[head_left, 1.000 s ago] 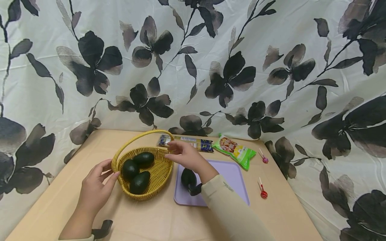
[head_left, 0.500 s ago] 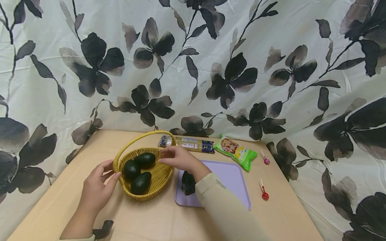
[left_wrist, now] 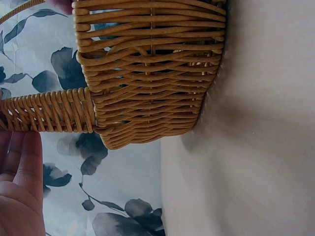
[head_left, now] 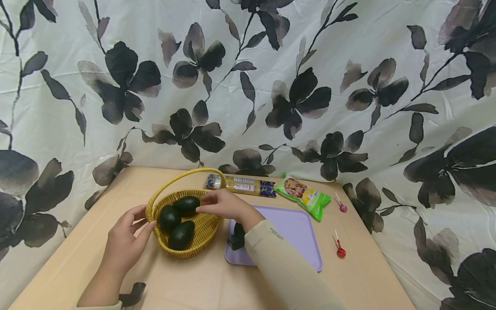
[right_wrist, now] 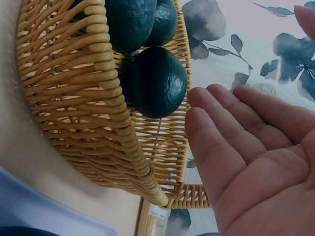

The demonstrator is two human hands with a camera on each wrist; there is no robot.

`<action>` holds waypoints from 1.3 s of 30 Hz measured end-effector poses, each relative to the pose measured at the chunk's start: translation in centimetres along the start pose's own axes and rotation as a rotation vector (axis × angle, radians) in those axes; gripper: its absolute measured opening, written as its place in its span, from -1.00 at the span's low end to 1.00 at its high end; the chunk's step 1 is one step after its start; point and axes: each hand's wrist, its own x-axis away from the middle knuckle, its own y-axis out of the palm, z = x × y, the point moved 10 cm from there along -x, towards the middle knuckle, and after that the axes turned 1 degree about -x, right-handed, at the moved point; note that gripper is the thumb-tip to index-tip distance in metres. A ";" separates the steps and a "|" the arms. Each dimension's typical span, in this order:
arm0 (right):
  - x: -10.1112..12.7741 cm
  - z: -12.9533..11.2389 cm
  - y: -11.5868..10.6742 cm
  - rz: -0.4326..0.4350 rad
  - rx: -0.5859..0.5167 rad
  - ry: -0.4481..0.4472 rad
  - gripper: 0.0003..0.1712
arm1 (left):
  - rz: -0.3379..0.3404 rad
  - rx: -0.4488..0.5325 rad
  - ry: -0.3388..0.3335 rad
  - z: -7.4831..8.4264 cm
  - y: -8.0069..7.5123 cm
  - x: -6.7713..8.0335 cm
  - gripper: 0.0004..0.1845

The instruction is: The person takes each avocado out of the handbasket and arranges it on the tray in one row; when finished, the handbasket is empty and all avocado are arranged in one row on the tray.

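Note:
A yellow wicker basket [head_left: 204, 224] with a tall handle holds three dark green avocados [head_left: 180, 234] on the tan table. My left hand [head_left: 125, 241] rests open against the basket's left rim; the left wrist view shows the woven wall [left_wrist: 147, 73] and handle base close up. My right hand [head_left: 217, 204] reaches over the right rim, fingers relaxed and close to the far avocado [head_left: 187, 205], holding nothing. The right wrist view shows the open palm [right_wrist: 256, 162] beside an avocado [right_wrist: 157, 81]. A fourth avocado [head_left: 238, 236] lies on the purple tray [head_left: 294, 228], half hidden by my sleeve.
Behind the basket lies a long noodle packet [head_left: 242, 185] and a green snack bag [head_left: 304, 196]. Two lollipops [head_left: 339, 249] lie right of the tray. A black clip [head_left: 131, 295] sits near the table's front edge. A floral cloth hangs behind.
My right hand has moved left and down from above the basket's back rim to just beside the far avocado. The left hand has stayed at the basket's rim.

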 end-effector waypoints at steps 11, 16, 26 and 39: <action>-0.8 -0.3 1.1 -0.072 0.079 0.005 -0.24 | 0.004 -0.010 0.008 -0.2 -0.1 -0.1 -0.39; -1.2 -0.4 1.7 -0.098 0.123 0.001 -0.22 | 0.005 -0.014 0.007 -0.2 -0.1 -0.1 -0.39; -1.7 -0.9 2.9 -0.154 0.080 0.059 -0.37 | 0.007 -0.006 0.007 -0.3 -0.2 -0.1 -0.39; -2.1 -0.6 5.0 -0.216 -0.049 0.192 -0.40 | -0.013 -0.025 0.006 -0.4 0.1 -0.1 -0.39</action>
